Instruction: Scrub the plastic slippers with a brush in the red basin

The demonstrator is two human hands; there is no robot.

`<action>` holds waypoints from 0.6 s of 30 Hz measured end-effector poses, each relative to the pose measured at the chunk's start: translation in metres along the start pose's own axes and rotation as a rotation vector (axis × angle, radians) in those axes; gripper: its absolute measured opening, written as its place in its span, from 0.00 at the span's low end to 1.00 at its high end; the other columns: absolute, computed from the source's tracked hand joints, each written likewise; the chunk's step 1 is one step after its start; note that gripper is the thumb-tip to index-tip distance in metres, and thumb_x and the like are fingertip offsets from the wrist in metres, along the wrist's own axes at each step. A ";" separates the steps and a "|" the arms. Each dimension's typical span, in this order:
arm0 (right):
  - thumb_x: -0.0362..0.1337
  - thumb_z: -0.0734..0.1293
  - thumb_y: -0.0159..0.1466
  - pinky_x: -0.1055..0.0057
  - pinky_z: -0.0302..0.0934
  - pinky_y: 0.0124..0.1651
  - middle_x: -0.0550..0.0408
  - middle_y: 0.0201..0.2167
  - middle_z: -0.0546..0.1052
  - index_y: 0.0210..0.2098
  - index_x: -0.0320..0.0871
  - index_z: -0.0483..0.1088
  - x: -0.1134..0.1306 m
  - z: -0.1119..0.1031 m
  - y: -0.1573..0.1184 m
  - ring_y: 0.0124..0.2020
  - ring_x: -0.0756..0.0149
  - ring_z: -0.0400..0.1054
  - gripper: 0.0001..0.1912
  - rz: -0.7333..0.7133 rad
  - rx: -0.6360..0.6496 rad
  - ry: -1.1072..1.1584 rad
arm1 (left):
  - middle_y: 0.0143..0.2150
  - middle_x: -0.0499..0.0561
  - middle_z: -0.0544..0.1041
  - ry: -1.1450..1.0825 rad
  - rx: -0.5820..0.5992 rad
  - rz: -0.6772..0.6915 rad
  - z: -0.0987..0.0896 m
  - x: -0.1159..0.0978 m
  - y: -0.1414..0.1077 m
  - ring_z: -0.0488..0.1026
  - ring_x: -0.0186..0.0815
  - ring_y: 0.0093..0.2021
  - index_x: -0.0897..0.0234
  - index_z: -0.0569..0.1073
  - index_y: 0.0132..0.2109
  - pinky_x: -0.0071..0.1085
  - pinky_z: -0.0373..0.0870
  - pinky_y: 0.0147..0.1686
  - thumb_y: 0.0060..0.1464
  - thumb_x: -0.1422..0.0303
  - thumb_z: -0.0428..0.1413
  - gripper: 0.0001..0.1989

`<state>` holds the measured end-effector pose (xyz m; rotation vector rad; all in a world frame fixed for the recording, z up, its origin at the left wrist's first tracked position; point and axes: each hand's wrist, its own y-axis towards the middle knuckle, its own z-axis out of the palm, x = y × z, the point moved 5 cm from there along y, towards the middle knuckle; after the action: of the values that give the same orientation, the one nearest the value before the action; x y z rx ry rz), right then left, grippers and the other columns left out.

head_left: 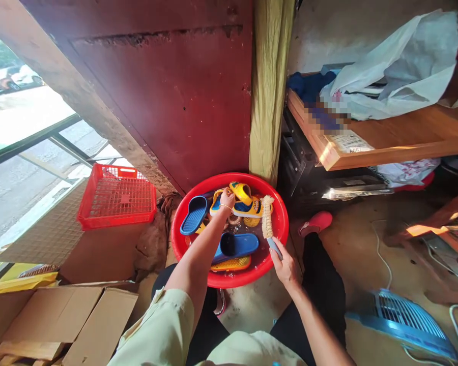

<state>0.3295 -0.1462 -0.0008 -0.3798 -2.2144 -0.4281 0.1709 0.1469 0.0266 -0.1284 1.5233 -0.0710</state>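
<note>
A red basin (pixel 280 254) of water stands on the floor between my feet, with several slippers in it. My left hand (pixel 228 198) reaches to the far side of the basin, its fingers closed on a yellow slipper (pixel 241 192). Close under it lies a yellow and blue slipper (pixel 252 207). In my right hand (pixel 286 264) is a scrub brush (pixel 267 218), held by its grey handle over the basin's right side, pale bristles upward. A blue slipper (pixel 194 214) leans at the left rim. Another blue slipper (pixel 239 245) lies nearer me, above a yellow one (pixel 232 264).
Left of the basin are a red plastic crate (pixel 116 203) and cardboard boxes (pixel 53 315). A dark red door panel (pixel 168 101) rises behind it. At right are a wooden shelf (pixel 404 132) with a white bag (pixel 397 66), a blue fan (pixel 408 315) and cords on the floor.
</note>
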 end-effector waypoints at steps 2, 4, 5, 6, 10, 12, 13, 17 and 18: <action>0.47 0.57 0.69 0.67 0.72 0.45 0.45 0.50 0.80 0.61 0.42 0.70 -0.003 -0.001 0.001 0.46 0.57 0.78 0.27 0.003 -0.002 0.008 | 0.55 0.59 0.76 0.215 -0.010 0.092 -0.016 0.002 -0.014 0.70 0.45 0.59 0.65 0.69 0.58 0.40 0.63 0.60 0.51 0.68 0.61 0.26; 0.48 0.58 0.68 0.67 0.72 0.46 0.46 0.50 0.80 0.62 0.42 0.69 -0.007 0.000 0.000 0.46 0.57 0.78 0.28 -0.005 -0.003 0.023 | 0.57 0.58 0.75 0.481 0.116 0.213 -0.035 0.004 -0.041 0.72 0.44 0.58 0.63 0.66 0.62 0.40 0.66 0.59 0.54 0.64 0.59 0.28; 0.48 0.58 0.68 0.67 0.72 0.47 0.46 0.51 0.80 0.62 0.42 0.68 -0.008 0.001 0.000 0.47 0.57 0.78 0.28 -0.015 0.000 0.026 | 0.57 0.59 0.75 0.593 0.229 0.258 -0.046 0.007 -0.059 0.73 0.44 0.57 0.62 0.65 0.63 0.40 0.67 0.58 0.56 0.61 0.58 0.29; 0.47 0.58 0.68 0.67 0.71 0.48 0.46 0.52 0.79 0.63 0.42 0.68 -0.009 0.003 -0.001 0.48 0.57 0.77 0.28 -0.026 0.004 0.025 | 0.57 0.59 0.75 0.683 0.355 0.273 -0.058 0.013 -0.079 0.73 0.45 0.57 0.61 0.64 0.64 0.41 0.68 0.57 0.56 0.58 0.59 0.32; 0.45 0.58 0.68 0.64 0.70 0.52 0.46 0.53 0.79 0.62 0.42 0.68 -0.007 0.008 0.003 0.50 0.55 0.76 0.27 -0.074 0.043 -0.044 | 0.67 0.66 0.64 1.105 0.564 0.236 -0.114 0.041 -0.149 0.61 0.59 0.67 0.61 0.56 0.70 0.55 0.58 0.63 0.41 0.50 0.68 0.53; 0.43 0.59 0.68 0.65 0.69 0.54 0.47 0.54 0.78 0.61 0.43 0.70 -0.001 0.007 0.008 0.51 0.57 0.75 0.25 -0.131 0.107 -0.086 | 0.72 0.65 0.56 1.208 0.554 0.203 -0.133 0.051 -0.165 0.52 0.61 0.70 0.59 0.50 0.72 0.60 0.52 0.64 0.39 0.53 0.69 0.58; 0.42 0.60 0.67 0.67 0.68 0.54 0.49 0.54 0.78 0.61 0.44 0.70 0.004 0.005 0.010 0.51 0.58 0.75 0.25 -0.167 0.160 -0.108 | 0.73 0.64 0.53 1.217 0.554 0.189 -0.137 0.056 -0.168 0.50 0.60 0.71 0.58 0.49 0.73 0.60 0.51 0.65 0.39 0.55 0.69 0.58; 0.42 0.63 0.66 0.69 0.71 0.47 0.56 0.51 0.80 0.63 0.52 0.67 0.021 -0.020 0.015 0.45 0.61 0.77 0.26 -0.272 0.376 -0.323 | 0.74 0.62 0.48 1.170 0.557 0.134 -0.136 0.068 -0.170 0.43 0.63 0.73 0.52 0.50 0.72 0.66 0.48 0.63 0.41 0.62 0.69 0.55; 0.43 0.64 0.65 0.69 0.71 0.45 0.56 0.51 0.81 0.63 0.54 0.67 0.026 -0.030 0.015 0.44 0.60 0.78 0.27 -0.295 0.411 -0.413 | 0.75 0.61 0.47 1.166 0.545 0.121 -0.135 0.070 -0.170 0.41 0.65 0.72 0.50 0.50 0.72 0.70 0.47 0.61 0.40 0.64 0.69 0.55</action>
<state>0.3402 -0.1426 0.0400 0.0935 -2.6976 -0.0356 0.0453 -0.0359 -0.0269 0.5343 2.5953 -0.5305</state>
